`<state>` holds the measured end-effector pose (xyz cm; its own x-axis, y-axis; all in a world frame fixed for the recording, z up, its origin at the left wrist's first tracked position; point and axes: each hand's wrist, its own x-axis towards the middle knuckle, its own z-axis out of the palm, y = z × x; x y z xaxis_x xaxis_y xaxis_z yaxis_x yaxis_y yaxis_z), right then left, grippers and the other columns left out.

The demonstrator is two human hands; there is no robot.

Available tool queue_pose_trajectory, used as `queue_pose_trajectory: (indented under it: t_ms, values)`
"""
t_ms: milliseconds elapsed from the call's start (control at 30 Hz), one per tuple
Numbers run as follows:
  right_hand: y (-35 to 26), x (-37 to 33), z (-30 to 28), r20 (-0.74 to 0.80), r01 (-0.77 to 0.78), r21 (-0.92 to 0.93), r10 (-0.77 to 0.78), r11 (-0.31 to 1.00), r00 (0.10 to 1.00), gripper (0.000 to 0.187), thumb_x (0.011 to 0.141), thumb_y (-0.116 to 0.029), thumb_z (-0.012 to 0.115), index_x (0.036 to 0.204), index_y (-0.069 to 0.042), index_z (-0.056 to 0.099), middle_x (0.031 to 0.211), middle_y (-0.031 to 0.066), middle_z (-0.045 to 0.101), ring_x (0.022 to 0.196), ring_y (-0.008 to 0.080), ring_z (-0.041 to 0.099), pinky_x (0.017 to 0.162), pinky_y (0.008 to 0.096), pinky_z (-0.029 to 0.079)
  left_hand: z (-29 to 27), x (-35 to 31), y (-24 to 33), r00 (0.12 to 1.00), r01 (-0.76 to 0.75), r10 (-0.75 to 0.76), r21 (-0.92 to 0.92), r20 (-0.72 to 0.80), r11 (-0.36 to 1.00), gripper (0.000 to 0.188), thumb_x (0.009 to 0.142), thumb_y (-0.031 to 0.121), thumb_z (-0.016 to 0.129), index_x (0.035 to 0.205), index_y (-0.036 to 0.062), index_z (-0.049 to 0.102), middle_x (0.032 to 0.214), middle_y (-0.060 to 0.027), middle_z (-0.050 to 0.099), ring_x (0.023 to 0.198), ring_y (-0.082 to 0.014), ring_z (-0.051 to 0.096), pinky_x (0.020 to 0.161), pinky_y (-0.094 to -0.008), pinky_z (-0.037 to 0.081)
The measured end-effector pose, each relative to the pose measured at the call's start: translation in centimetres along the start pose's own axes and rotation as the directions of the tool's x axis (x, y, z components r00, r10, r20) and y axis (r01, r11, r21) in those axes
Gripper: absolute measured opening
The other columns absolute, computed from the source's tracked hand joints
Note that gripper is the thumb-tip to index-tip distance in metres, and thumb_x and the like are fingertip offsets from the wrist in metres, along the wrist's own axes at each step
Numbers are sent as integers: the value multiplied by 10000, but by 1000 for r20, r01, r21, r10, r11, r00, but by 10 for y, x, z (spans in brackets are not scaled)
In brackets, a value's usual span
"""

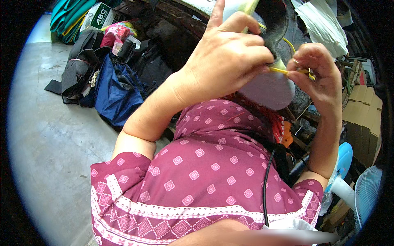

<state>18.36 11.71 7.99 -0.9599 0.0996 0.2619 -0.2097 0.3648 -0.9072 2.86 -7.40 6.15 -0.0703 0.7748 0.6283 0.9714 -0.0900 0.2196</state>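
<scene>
My left hand [232, 55] is curled round a dark shoe-like piece [280, 22], its index finger pointing up. Below the fingers shows a rounded grey-mauve end [269, 91] like a sole; whether it is one part with the dark piece I cannot tell. A thin yellow cord [279, 70] runs from the left fingertips, across the piece's pale edge, to my right hand [316, 71]. Thumb and fingers of the right hand pinch that cord, and a loop of it rises behind. My left fingers hide much of the piece.
A dark worktop [188, 18] lies beyond my hands, with white sheets [322, 26] at its far right. Left of it stand a blue bag [117, 92], dark bags and a white-and-green box [100, 17]. Cardboard [363, 119] and a fan [367, 197] are at the right.
</scene>
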Motion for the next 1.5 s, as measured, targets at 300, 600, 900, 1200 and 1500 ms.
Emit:
queue_pose_trajectory:
  t_ms: [300, 600, 900, 1200, 1500]
  values:
    - [23, 8, 27, 23, -85, 11, 84, 996, 996, 328, 852, 76, 648, 1144, -28, 541, 1015, 12, 599, 907, 81, 611, 797, 227, 496, -3, -33, -1, 961, 252, -234, -120, 149, 960, 217, 820, 230, 679, 982, 111, 762, 883, -56, 658, 1120, -262, 524, 1067, -580, 239]
    - [19, 12, 27, 33, -115, -22, 116, 993, 993, 344, 836, 69, 624, 1155, -35, 544, 949, 16, 611, 855, 63, 606, 757, 206, 490, 3, -37, 0, 958, 281, -264, -172, 117, 944, 188, 833, 241, 717, 949, 100, 761, 843, -43, 652, 1097, -260, 534, 1042, -473, 277]
    - [31, 13, 35, 43, -129, 23, 128, 991, 991, 372, 806, 65, 585, 1157, -41, 525, 939, 10, 598, 888, 67, 589, 806, 217, 472, 6, -28, 9, 922, 365, -342, -116, 181, 924, 243, 807, 318, 736, 875, 84, 741, 828, -45, 650, 1037, -256, 556, 1066, -554, 260]
    - [4, 5, 12, -42, -101, 56, 103, 993, 994, 375, 813, 12, 732, 1127, -47, 535, 920, 13, 598, 836, 64, 579, 734, 207, 463, 18, -8, 13, 938, 334, -332, -511, 98, 792, 228, 819, 192, 782, 957, 19, 731, 941, -99, 670, 981, -207, 602, 931, -376, 451]
    - [-9, 22, -1, -16, -26, -193, 24, 981, 1000, 342, 824, 15, 729, 1119, -42, 566, 939, 26, 639, 869, 101, 622, 762, 252, 485, 7, -27, 9, 716, 650, -587, -669, 378, 361, 255, 839, 129, 774, 1018, -45, 723, 968, -65, 649, 934, -127, 590, 835, -253, 465]
